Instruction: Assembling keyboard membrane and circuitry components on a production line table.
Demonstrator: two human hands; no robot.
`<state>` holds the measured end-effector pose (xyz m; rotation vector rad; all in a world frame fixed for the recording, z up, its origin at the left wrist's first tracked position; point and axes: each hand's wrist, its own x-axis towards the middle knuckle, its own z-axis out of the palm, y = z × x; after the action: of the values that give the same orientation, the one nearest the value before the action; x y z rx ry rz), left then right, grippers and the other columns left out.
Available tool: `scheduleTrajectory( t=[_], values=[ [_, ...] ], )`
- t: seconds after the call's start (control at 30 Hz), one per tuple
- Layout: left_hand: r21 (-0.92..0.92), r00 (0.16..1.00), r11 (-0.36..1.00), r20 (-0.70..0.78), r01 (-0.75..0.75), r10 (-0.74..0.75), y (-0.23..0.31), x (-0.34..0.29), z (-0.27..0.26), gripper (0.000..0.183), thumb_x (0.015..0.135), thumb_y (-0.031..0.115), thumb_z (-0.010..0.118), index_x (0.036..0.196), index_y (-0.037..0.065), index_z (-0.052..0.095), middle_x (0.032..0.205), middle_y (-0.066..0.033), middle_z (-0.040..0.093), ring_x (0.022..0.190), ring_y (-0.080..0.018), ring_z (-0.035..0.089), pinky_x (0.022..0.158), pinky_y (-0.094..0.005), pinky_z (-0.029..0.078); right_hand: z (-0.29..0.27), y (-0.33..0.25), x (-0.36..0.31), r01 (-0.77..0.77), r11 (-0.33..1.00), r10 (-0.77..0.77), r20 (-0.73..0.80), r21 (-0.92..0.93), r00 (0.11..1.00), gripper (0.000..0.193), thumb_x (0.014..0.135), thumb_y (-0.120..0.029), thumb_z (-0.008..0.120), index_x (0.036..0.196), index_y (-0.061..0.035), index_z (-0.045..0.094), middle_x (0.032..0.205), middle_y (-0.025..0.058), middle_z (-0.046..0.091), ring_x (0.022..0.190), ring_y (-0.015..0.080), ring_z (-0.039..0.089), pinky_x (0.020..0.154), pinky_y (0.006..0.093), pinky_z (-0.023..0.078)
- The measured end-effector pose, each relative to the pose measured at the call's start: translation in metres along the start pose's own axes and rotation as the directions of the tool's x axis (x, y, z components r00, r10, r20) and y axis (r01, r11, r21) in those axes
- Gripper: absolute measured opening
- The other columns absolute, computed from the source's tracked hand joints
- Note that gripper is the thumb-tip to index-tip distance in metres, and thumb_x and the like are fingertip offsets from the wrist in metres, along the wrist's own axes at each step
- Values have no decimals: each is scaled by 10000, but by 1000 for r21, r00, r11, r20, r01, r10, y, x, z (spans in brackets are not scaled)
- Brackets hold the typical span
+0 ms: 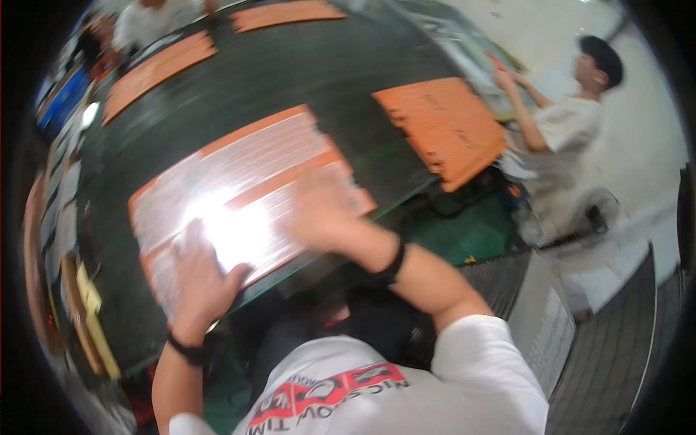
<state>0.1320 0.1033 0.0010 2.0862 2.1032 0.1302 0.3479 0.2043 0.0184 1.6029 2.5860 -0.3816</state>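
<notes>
An orange sheet with a notched right edge lies on the dark green table before me. Shiny, lined, silvery-clear film covers most of it, with bands of orange left bare. Strong glare hides the surface in the middle. My left hand rests flat on the film near the front left, thumb spread away from the fingers and nothing in it. Over the right part of the sheet is my right hand, its fingers smeared by motion; whether it touches the film or holds anything I cannot make out.
Another notched orange sheet lies at the table's right edge. Further orange sheets lie at the far side. A person on the right raises a reddish object; another person is at the far left. A grey box stands right of me.
</notes>
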Motion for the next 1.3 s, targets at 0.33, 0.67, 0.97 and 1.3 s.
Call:
scheduleTrajectory(
  t=[0.33, 0.67, 0.97, 1.3],
  values=[
    [29, 995, 997, -61, -77, 79, -6, 3, 1, 884, 768, 475, 531, 1382, -96, 251, 1467, -254, 234, 1387, -363, 179, 1112, -518, 92, 25, 43, -2, 65, 991, -18, -375, 114, 927, 897, 805, -478, 586, 1317, 182, 260, 1405, 342, 244, 1352, 434, 186, 1111, 500, 139],
    [115, 996, 993, -88, 16, -5, -45, -22, -4, 890, 845, 612, 383, 1400, -68, 239, 1470, -234, 246, 1379, -352, 208, 1111, -493, 94, 22, 48, -3, 106, 991, -75, -323, 80, 944, 934, 830, -526, 543, 1348, 175, 208, 1429, 335, 203, 1374, 425, 139, 1118, 489, 133],
    [118, 996, 993, -93, 23, -12, -51, -26, -1, 898, 856, 641, 333, 1409, -59, 226, 1473, -224, 244, 1380, -360, 198, 1107, -501, 102, 23, 53, -4, 139, 985, -97, -333, 105, 938, 922, 848, -540, 506, 1348, 175, 209, 1440, 330, 180, 1382, 409, 122, 1116, 493, 142],
    [148, 993, 982, 36, -115, 110, -81, -74, -1, 920, 863, 691, 240, 1421, -41, 207, 1477, -234, 226, 1388, -399, 146, 1078, -584, 75, 22, 56, 0, 124, 991, -106, -253, 54, 962, 896, 853, -516, 502, 1352, 168, 210, 1439, 331, 190, 1379, 419, 131, 1110, 500, 161]
  ],
)
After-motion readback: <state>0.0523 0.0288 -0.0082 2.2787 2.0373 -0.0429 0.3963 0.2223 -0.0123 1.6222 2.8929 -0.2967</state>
